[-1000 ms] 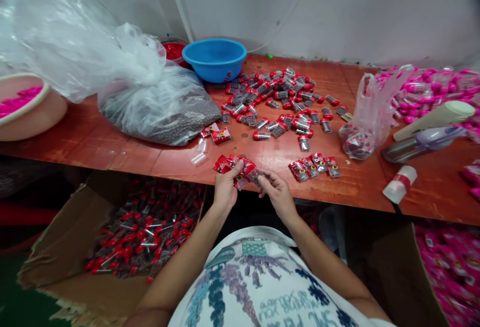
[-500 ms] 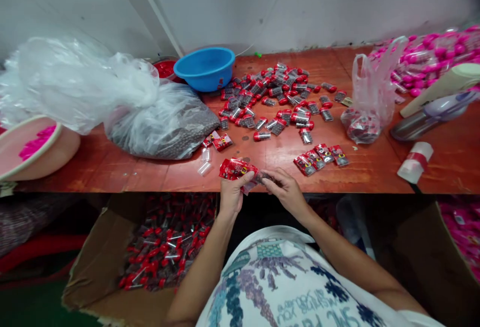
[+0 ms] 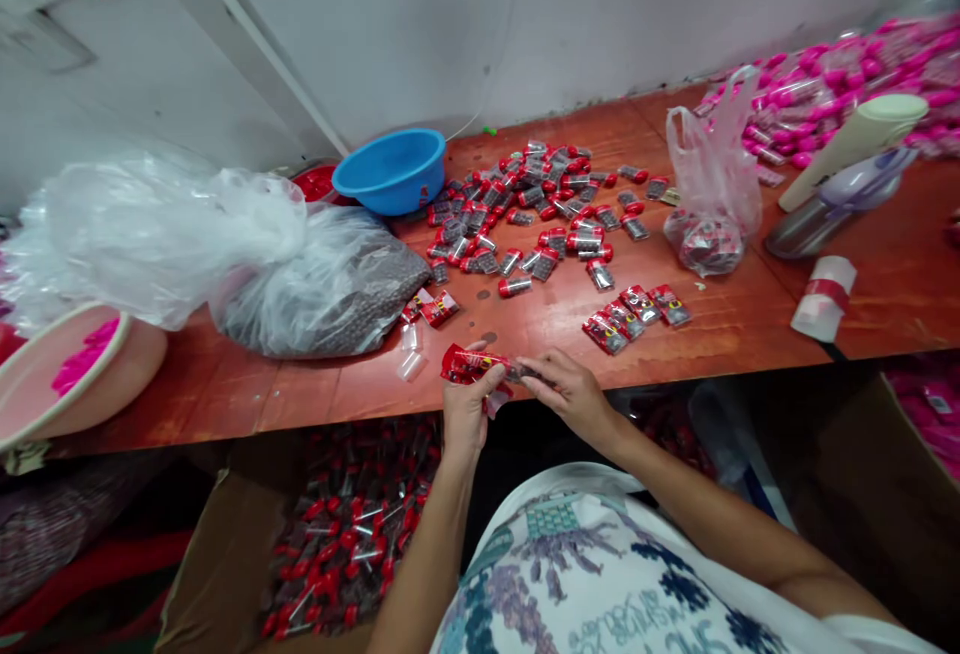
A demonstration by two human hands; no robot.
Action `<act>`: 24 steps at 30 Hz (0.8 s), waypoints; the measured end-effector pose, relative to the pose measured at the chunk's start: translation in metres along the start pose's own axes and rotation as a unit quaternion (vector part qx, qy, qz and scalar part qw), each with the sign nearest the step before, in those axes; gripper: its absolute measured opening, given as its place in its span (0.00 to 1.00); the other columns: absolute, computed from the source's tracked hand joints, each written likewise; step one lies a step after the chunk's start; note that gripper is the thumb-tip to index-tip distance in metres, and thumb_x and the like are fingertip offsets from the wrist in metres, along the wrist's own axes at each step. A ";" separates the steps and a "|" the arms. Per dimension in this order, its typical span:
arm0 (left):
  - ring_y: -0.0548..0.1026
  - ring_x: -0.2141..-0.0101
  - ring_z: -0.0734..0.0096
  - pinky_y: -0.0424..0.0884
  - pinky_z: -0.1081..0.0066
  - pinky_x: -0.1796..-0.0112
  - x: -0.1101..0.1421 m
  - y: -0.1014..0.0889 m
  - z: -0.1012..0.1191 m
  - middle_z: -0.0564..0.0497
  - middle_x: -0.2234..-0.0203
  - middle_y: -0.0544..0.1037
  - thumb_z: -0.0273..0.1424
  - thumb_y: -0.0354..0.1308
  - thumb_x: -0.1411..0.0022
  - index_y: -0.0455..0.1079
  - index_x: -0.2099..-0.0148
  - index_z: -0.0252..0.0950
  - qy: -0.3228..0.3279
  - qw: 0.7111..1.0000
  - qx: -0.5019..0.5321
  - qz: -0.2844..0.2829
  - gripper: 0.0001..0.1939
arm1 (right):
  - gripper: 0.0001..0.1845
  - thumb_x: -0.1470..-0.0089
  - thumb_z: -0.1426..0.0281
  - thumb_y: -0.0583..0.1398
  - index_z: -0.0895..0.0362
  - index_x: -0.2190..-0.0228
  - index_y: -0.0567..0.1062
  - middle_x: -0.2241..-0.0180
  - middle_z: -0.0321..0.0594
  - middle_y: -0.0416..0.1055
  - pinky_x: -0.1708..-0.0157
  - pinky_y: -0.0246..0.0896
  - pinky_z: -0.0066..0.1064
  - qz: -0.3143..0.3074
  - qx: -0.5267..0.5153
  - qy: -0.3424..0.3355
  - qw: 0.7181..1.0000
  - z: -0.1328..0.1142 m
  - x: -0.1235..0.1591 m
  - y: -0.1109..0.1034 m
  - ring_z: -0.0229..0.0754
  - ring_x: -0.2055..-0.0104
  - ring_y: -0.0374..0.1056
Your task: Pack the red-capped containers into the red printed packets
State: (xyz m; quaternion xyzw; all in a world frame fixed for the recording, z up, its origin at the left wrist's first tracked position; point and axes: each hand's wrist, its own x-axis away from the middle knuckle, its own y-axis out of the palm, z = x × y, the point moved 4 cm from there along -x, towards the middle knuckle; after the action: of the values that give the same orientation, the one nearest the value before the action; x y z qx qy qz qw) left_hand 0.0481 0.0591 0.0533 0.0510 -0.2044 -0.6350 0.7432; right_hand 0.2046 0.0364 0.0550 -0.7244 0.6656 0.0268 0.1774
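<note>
Near the front edge of the table, my left hand [image 3: 466, 416] is closed around several red printed packets [image 3: 459, 362], its thumb lying across them. My right hand [image 3: 574, 396] pinches a small dark piece [image 3: 523, 371] at the right end of these packets; its exact kind I cannot make out. To the right lies a short row of red packets with dark contents [image 3: 632, 312]. Two clear small tubes [image 3: 412, 352] and some red cards [image 3: 438, 308] rest left of my hands. Farther back is a pile of small red-capped clear containers [image 3: 525, 194] with dark contents.
A blue basin [image 3: 397, 174], a bulging plastic bag [image 3: 337, 284] and a pale basin [image 3: 142, 374] stand on the left. On the right are a tied pink bag [image 3: 709, 194], bottles [image 3: 810, 214], a white roll [image 3: 823, 299] and pink items [image 3: 840, 84]. Below, a carton [image 3: 202, 554] holds red-capped items.
The camera view has tilted, so the table now slopes up to the right. My hands keep hold of the same packets and the small dark piece, with only slight finger movement.
</note>
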 end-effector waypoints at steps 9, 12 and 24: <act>0.77 0.70 0.68 0.74 0.69 0.66 0.003 0.007 0.007 0.52 0.70 0.79 0.24 0.70 0.60 0.71 0.54 0.38 -0.046 0.997 0.020 -0.056 0.27 | 0.17 0.47 0.61 0.60 0.55 0.58 0.77 0.68 0.37 0.73 0.75 0.65 0.26 -0.014 -0.240 0.187 0.953 0.020 0.005 0.007 0.35 0.73 0.66; 0.77 0.70 0.69 0.73 0.70 0.65 0.004 0.009 0.005 0.52 0.69 0.79 0.23 0.70 0.60 0.70 0.54 0.37 -0.038 0.998 0.029 -0.043 0.28 | 0.16 0.47 0.61 0.60 0.55 0.58 0.77 0.70 0.37 0.72 0.74 0.66 0.28 -0.010 -0.225 0.185 0.957 0.019 0.005 0.006 0.35 0.73 0.66; 0.78 0.70 0.67 0.73 0.69 0.64 0.002 0.014 0.001 0.49 0.68 0.80 0.23 0.72 0.63 0.71 0.55 0.36 -0.049 0.996 0.055 -0.043 0.29 | 0.16 0.47 0.60 0.60 0.54 0.58 0.77 0.64 0.40 0.74 0.75 0.67 0.29 0.023 -0.210 0.192 0.959 0.022 0.003 0.009 0.38 0.72 0.70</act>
State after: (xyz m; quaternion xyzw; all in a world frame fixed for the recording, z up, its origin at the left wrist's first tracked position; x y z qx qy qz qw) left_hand 0.0606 0.0595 0.0593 0.0696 -0.2732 -0.6560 0.7001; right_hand 0.2009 0.0392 0.0313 -0.7211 0.6834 0.0306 -0.1100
